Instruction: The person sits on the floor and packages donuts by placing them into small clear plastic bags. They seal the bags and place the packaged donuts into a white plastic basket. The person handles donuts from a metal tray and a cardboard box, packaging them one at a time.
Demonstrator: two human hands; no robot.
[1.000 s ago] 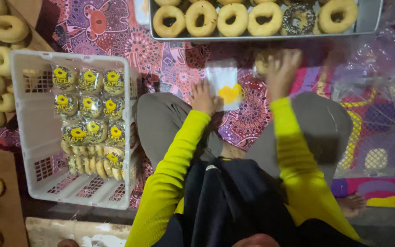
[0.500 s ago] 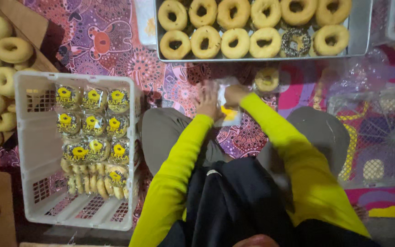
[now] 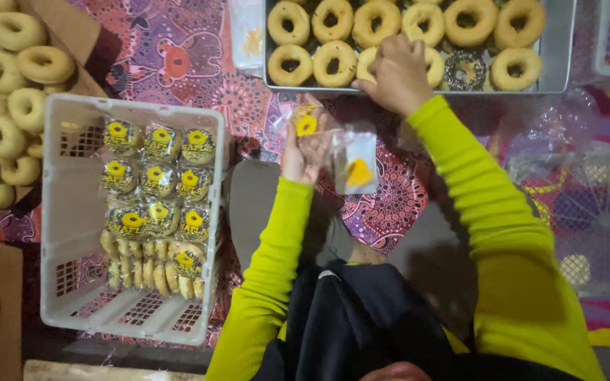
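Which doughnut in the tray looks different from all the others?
The dark doughnut in the tray, front row, second from the right end. It has a dark topping with pale specks; all the other doughnuts there are plain golden rings.

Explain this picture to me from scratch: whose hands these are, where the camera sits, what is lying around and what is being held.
No machine here: a person in bright yellow-green sleeves works with bare hands. The single camera is worn on the head and looks straight down, so the knees and lap show below.

The left hand holds up a small clear plastic bag with a yellow label. The right hand reaches into a metal tray and rests on a plain doughnut.

On the patterned mat, at left, stands a white plastic crate holding bagged doughnuts. More loose doughnuts lie at the far left.
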